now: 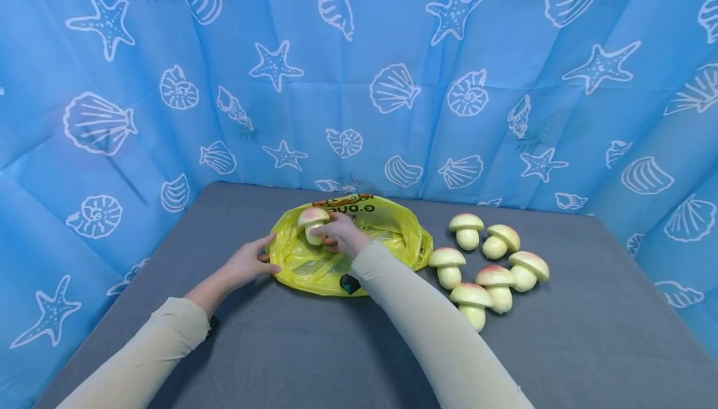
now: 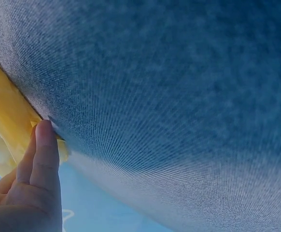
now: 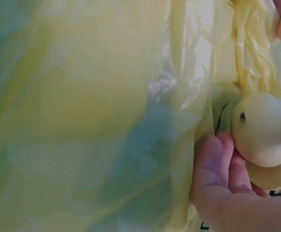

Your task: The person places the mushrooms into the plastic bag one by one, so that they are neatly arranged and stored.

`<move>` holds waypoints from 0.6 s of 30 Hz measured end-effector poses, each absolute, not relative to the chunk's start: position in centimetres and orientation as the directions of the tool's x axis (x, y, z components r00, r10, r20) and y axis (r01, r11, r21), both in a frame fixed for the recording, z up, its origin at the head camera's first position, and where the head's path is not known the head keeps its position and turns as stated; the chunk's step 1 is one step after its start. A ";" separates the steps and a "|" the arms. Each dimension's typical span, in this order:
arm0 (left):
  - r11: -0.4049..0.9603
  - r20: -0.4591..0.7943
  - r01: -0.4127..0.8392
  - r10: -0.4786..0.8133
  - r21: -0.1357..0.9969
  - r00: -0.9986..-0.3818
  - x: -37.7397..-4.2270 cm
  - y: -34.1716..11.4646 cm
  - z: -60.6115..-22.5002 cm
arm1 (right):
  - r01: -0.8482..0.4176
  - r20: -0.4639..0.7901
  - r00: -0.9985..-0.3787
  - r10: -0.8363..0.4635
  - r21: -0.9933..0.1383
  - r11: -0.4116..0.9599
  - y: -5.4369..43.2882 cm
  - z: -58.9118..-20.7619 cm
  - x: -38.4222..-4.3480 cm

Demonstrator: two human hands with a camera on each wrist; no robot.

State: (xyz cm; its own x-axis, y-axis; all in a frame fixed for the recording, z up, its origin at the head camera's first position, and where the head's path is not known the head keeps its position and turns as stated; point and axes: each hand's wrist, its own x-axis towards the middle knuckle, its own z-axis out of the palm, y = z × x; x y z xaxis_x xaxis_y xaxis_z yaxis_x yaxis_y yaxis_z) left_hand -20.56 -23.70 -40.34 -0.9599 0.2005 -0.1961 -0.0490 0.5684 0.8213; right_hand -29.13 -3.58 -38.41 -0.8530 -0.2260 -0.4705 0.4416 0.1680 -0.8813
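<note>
A yellow plastic bag (image 1: pixel 314 281) lies spread on the table with its mouth wide. My left hand (image 1: pixel 247 264) holds the bag's left rim, the plastic (image 2: pixel 5 104) lying between thumb and fingers. Over the bag's mouth my right hand (image 1: pixel 343 234) grips a toy mushroom (image 1: pixel 313 216), pale with a pink-tinted cap. In the right wrist view the rounded end of its stem (image 3: pixel 261 128) faces the camera, with a small dark spot on it. Right of the bag stand and lean several similar mushrooms (image 1: pixel 496 284).
The grey cloth-covered table (image 1: pixel 291 359) is backed by a blue curtain (image 1: pixel 359 72) with white shells and starfish. Dark printing marks the bag's far side. A small black object (image 1: pixel 350 283) shows at the right wrist, over the bag's near rim.
</note>
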 end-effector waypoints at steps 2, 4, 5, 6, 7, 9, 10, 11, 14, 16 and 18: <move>0.567 -0.196 -0.048 0.203 0.822 -0.959 -20.5 -23.7 -40.3 | 0.436 -0.462 -0.860 -0.216 -0.886 0.158 -3.8 -38.5 -29.1; 0.566 -0.202 -0.055 0.200 0.823 -0.959 -20.5 -23.6 -40.2 | 0.437 -0.462 -0.865 -0.197 -0.886 0.159 -4.0 -38.7 -29.1; 0.562 -0.205 -0.061 0.196 0.825 -0.959 -20.6 -23.6 -40.3 | 0.437 -0.462 -0.867 -0.187 -0.885 0.161 -4.0 -38.8 -29.2; 0.562 -0.208 -0.063 0.197 0.825 -0.958 -20.6 -23.6 -40.3 | 0.437 -0.463 -0.869 -0.176 -0.884 0.166 -4.1 -38.9 -29.2; 0.563 -0.210 -0.064 0.198 0.824 -0.957 -20.6 -23.6 -40.2 | 0.439 -0.465 -0.869 -0.168 -0.882 0.171 -4.1 -39.0 -29.3; 0.567 -0.213 -0.068 0.195 0.821 -0.957 -20.6 -23.6 -40.3 | 0.443 -0.471 -0.869 -0.151 -0.877 0.186 -4.2 -39.1 -29.4; 0.567 -0.213 -0.067 0.195 0.821 -0.957 -20.7 -23.6 -40.3 | 0.443 -0.472 -0.869 -0.149 -0.876 0.190 -4.2 -39.1 -29.4; 0.570 -0.211 -0.065 0.194 0.819 -0.958 -20.7 -23.6 -40.3 | 0.441 -0.471 -0.869 -0.152 -0.877 0.192 -4.2 -39.1 -29.4; 0.572 -0.210 -0.064 0.192 0.817 -0.959 -20.7 -23.7 -40.3 | 0.439 -0.469 -0.869 -0.157 -0.877 0.195 -4.1 -39.0 -29.4; 0.576 -0.209 -0.061 0.194 0.815 -0.958 -20.7 -23.7 -40.4 | 0.440 -0.470 -0.866 -0.167 -0.878 0.189 -3.9 -39.0 -29.3; 0.578 -0.210 -0.061 0.194 0.814 -0.958 -20.7 -23.7 -40.5 | 0.445 -0.474 -0.862 -0.180 -0.878 0.178 -3.7 -38.9 -29.3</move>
State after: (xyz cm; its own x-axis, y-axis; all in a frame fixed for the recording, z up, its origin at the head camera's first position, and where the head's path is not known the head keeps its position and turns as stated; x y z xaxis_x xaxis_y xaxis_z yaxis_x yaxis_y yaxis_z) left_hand -20.71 -23.73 -40.48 -0.9582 0.1940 -0.2101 -0.0614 0.5781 0.8136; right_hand -29.31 -3.72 -38.93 -0.8620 -0.1802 -0.4737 0.4450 0.1784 -0.8776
